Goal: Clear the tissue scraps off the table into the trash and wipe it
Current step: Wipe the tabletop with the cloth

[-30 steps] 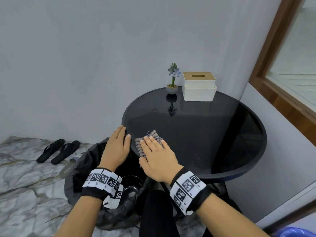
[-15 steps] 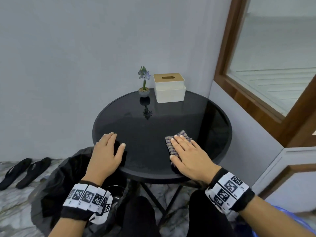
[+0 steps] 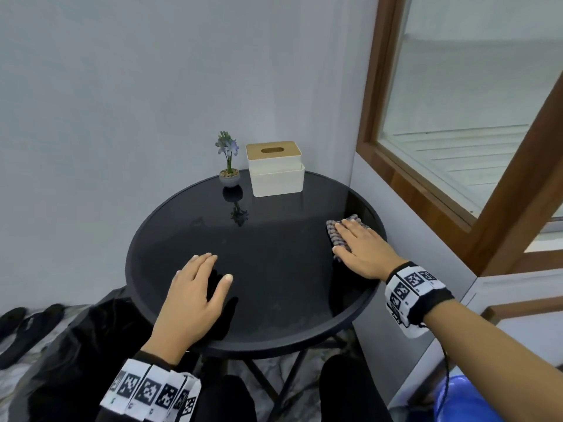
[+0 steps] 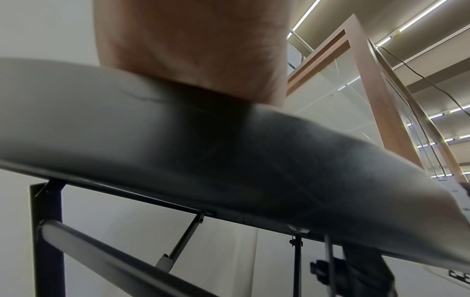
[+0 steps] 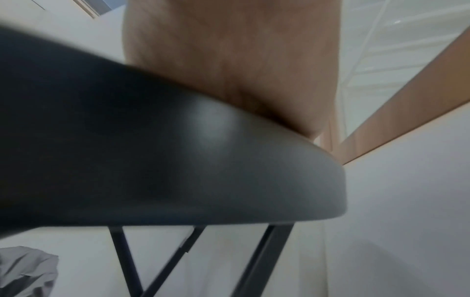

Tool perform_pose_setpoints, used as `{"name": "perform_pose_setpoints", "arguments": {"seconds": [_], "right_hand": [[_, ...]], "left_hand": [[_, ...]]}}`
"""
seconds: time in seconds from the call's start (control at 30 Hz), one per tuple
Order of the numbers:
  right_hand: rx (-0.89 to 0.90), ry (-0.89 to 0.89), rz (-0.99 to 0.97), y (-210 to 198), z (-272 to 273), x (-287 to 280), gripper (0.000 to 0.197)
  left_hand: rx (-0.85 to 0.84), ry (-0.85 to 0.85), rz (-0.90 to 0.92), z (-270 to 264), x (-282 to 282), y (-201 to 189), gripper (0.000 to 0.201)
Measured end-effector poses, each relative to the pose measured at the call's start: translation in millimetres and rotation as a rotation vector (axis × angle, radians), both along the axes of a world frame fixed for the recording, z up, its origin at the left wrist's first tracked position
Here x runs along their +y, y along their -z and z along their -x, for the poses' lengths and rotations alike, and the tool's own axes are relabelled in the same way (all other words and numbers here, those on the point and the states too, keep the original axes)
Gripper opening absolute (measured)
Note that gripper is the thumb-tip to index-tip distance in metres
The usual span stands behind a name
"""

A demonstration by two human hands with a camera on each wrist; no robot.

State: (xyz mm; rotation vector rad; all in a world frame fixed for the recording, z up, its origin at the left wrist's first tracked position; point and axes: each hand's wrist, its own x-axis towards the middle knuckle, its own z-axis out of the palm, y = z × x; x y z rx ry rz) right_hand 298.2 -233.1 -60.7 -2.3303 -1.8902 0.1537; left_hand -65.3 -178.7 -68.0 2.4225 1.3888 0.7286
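Take the table (image 3: 274, 300) as your landmark and read it left to right. Off its left edge, down on the floor, the black trash bag (image 3: 91, 324) sits just beside the rim. No tissue scraps show anywhere on the glass top, so that part looks done and only wiping is left.

Your left hand (image 3: 195, 296) lies flat on the near-left part of the table, fingers straight and loosely apart, holding nothing. It seems only to steady the top. From the left wrist view you see just the heel of the hand on the rim.

At the back of the table, left of centre, stands the plant (image 3: 229, 166), with the tissue box (image 3: 275, 169) touching distance to its right.

Your right hand (image 3: 362, 251) is at the table's far right edge, just beside the wall. Its fingers are straight and together, pressing the cloth (image 3: 336, 236) flat to the glass rather than gripping it. The cloth pokes out to the left of and beyond your fingertips, its long side running away from you, roughly along the rim.

That is the relation to mind: the cloth is already at the right limit, so all unwiped glass lies left of it and toward the back. The right hand is the one on it; your next stroke likely runs leftward, stopping short of the box and plant.
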Motion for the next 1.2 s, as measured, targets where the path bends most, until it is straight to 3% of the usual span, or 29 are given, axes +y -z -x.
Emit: {"name": "perform_pose_setpoints", "arguments": {"seconds": [0.43, 0.7, 0.87, 1.2], "right_hand": [[0.009, -0.003, 0.023, -2.5, -44.2, 33.2, 0.069], [-0.003, -0.004, -0.014, 0.7, -45.7, 39.2, 0.068], [0.030, 0.050, -0.160, 1.0, -44.7, 35.4, 0.063], [0.055, 0.063, -0.093, 3.6, -43.6, 31.4, 0.064]], "left_hand": [[0.021, 0.021, 0.059, -6.9, 0.2, -4.6, 0.060], [0.031, 0.018, 0.062, -9.5, 4.9, -10.9, 0.063], [0.036, 0.018, 0.074, -8.4, 7.2, -11.0, 0.063], [0.039, 0.011, 0.081, -7.4, 16.1, -15.3, 0.065]]}}
